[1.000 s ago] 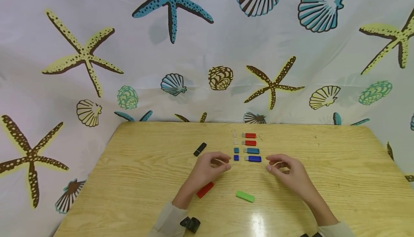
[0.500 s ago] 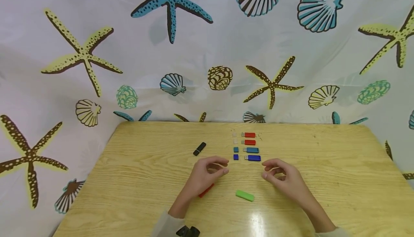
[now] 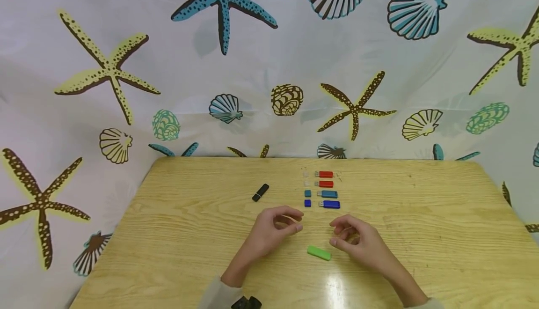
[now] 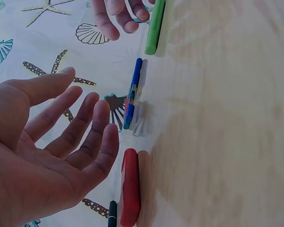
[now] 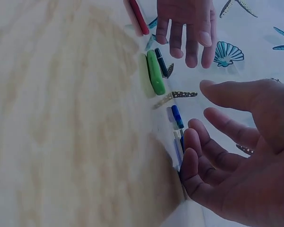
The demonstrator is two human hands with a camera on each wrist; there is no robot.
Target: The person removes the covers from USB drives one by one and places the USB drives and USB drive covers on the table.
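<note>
My left hand [image 3: 269, 234] hovers over the table with fingers loosely bent, holding nothing. It hides a red stick [image 4: 130, 189] in the head view; the left wrist view shows that stick below the fingers. My right hand [image 3: 360, 241], also holding nothing, is nearest a bright green USB stick [image 3: 319, 253] lying between the hands. Beyond them, uncapped USB sticks lie in a column: a dark blue one [image 3: 331, 204], a teal one [image 3: 328, 194] and two red ones, the nearer red stick [image 3: 325, 184] and the farther red stick [image 3: 325, 174].
Left of the uncapped sticks is a matching column of caps: a dark blue cap [image 3: 308, 203], a teal cap [image 3: 308, 193] and two clear ones. A black USB stick [image 3: 260, 192] lies farther left. A patterned curtain [image 3: 252, 65] rises behind the wooden table [image 3: 421, 196].
My right hand has moved left and toward me, closer to the green stick. My left hand has come slightly toward me and now covers the red stick in the head view.
</note>
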